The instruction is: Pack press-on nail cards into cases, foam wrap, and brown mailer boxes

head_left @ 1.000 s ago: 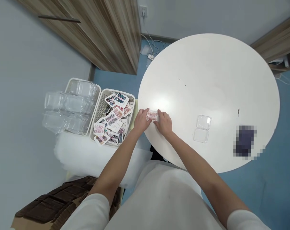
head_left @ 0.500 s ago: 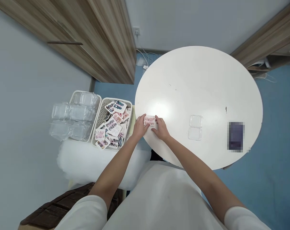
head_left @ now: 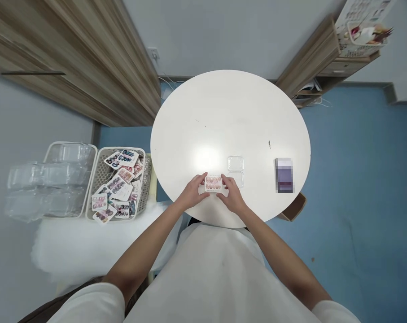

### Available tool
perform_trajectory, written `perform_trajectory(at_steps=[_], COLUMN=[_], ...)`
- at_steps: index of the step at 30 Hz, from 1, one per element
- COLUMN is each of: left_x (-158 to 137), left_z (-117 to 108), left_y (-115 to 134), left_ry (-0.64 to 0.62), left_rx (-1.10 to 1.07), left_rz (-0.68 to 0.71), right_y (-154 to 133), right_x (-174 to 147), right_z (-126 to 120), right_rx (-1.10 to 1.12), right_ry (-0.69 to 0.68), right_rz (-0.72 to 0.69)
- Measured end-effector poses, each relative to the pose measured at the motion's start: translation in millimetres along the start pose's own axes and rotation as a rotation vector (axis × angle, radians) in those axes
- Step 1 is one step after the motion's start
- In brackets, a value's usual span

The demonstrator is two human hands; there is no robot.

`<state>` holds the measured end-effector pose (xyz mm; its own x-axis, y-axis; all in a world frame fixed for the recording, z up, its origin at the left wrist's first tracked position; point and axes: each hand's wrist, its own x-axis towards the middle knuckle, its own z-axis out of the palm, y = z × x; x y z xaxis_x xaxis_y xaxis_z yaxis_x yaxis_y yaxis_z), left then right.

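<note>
Between my hands is a small white card of pink press-on nails [head_left: 213, 183], held by its two short ends just over the table's front part. My left hand [head_left: 192, 193] grips the left end with fingers and thumb. The right end is in the grip of my right hand [head_left: 233, 196]. Just behind and beside my right hand lies an open clear plastic box [head_left: 235, 163], lid and base spread out on the table; my right fingers partly cover its nearer half.
The round white table [head_left: 230, 103] carries a pixelated purple object [head_left: 284, 176] on its right. To the left, a white basket [head_left: 144, 179] holds many nail cards, and another basket [head_left: 72, 143] holds stacked clear plastic boxes. A brown carton [head_left: 293, 207] stands below the table's right edge.
My view has swung to the right. Both hands have carried the nail card from the table's left edge rightward, close to the open plastic box.
</note>
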<state>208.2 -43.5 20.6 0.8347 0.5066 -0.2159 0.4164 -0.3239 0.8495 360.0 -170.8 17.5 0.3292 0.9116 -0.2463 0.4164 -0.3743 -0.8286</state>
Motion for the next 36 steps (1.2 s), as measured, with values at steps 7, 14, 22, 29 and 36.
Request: perform_trajectory(at_steps=[7, 14, 22, 29, 36], left_x=[19.9, 46.0, 64.0, 66.9, 68.1], left_z=[53.9, 93.4, 107.5, 107.3, 100.2], left_y=[34.5, 39.9, 32.5, 30.2, 26.9], left_ry=[-0.054, 0.058, 0.077, 0.070, 0.027], left_rx=[0.025, 0.233, 0.413, 0.344, 0.266], left_rz=[-0.050, -0.149, -0.246, -0.225, -0.212], right_y=[46.3, 85.6, 104.7, 106.5, 101.1], right_x=[-23.7, -6.4, 13.0, 14.7, 17.3], right_z=[-50.9, -79.5, -76.8, -68.7, -69.9], right_rx=[0.058, -0.059, -0.227, -0.307, -0.336], right_ry=[-0.044, -0.096, -0.087, -0.072, -0.060], right_rz=[0.031, -0.009, -0.090, -0.061, -0.046])
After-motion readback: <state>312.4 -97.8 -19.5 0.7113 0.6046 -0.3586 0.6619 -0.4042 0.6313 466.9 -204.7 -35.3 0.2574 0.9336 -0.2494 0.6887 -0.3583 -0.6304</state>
